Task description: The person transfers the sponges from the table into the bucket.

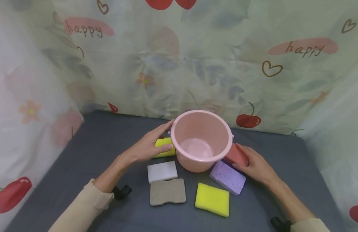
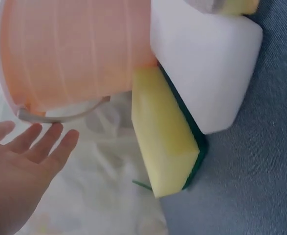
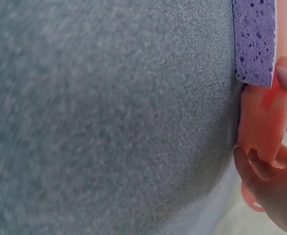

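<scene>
Bucket rim (image 1: 196,159) beside outstretched left fingers (image 1: 164,127), right fingers (image 1: 248,150) gripping red block (image 1: 236,155), room rightward

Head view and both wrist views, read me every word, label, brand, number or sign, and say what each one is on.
"happy" on the left pink patch of the backdrop
"happy" on the right pink patch of the backdrop
No lettering shows on the pink bucket or the sponges, and neither wrist view shows any readable text.
</scene>
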Action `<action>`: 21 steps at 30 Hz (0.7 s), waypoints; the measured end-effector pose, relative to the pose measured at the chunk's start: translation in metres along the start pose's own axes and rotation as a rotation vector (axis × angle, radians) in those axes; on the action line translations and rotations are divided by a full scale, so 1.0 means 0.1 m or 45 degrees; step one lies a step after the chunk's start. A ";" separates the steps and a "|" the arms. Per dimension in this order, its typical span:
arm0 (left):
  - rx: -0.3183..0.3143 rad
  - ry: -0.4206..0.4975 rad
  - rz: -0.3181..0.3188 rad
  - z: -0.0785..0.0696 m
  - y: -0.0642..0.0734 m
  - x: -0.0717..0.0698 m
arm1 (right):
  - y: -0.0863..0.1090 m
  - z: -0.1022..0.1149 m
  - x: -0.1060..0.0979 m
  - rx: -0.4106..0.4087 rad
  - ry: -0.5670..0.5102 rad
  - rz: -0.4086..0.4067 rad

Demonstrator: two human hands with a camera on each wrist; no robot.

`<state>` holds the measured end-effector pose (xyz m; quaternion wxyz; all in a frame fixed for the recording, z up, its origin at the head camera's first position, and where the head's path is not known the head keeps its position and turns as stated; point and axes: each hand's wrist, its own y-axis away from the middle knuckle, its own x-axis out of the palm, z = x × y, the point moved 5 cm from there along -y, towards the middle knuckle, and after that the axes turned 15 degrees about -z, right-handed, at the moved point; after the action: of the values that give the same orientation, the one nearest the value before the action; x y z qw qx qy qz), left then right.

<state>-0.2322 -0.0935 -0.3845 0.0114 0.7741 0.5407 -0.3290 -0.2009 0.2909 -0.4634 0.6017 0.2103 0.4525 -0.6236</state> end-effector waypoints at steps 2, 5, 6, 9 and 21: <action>-0.015 -0.012 0.001 -0.01 -0.02 0.02 | 0.00 0.00 -0.01 -0.001 0.011 -0.006; -0.044 -0.053 -0.006 -0.02 -0.04 0.05 | -0.01 0.01 -0.05 0.021 0.026 0.002; -0.057 -0.076 -0.013 -0.03 -0.04 0.06 | -0.02 0.01 -0.07 0.030 0.029 0.004; -0.097 -0.149 -0.031 -0.03 -0.05 0.08 | -0.04 0.02 -0.15 0.041 0.031 0.012; -0.200 -0.050 -0.065 -0.01 -0.08 0.18 | -0.13 0.05 -0.51 0.050 0.060 -0.037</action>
<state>-0.2349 -0.0749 -0.3898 0.0743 0.7501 0.5841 -0.3011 -0.2019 0.3134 -0.4162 0.5775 0.2301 0.4573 -0.6359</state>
